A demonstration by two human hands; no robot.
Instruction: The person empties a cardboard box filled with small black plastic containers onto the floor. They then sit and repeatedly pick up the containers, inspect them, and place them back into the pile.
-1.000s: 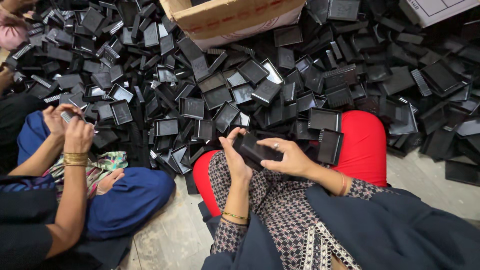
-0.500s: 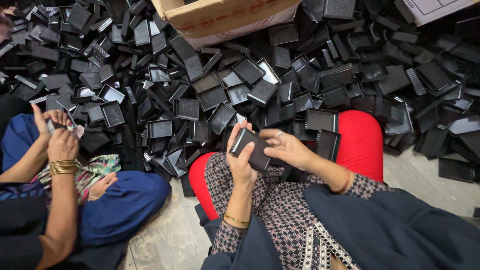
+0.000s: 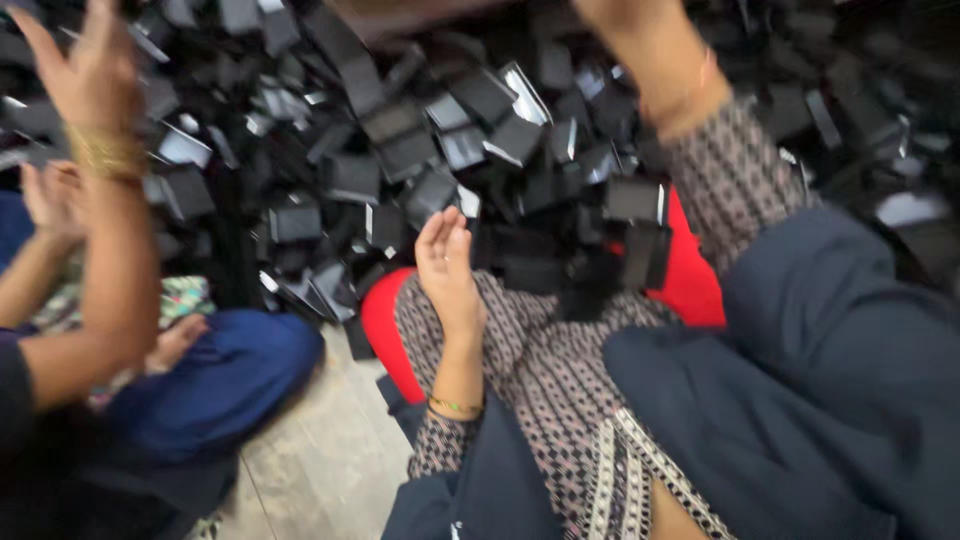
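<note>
The view is blurred by motion. My left hand is raised over my patterned lap, fingers together and palm bare, holding nothing. My right arm stretches forward over the heap of small black cases. Its hand is cut off by the top edge, so its grip is hidden. Some black cases lie blurred on my lap just right of the left hand.
A person sits at the left in blue trousers, one hand lifted high with a gold bangle, another hand lower. A cardboard box is at the top. Red fabric shows under my knees.
Both my hands held one black case before; now the left hand is bare and the right arm has swung forward. The neighbour's hand has risen. The camera has moved closer.
</note>
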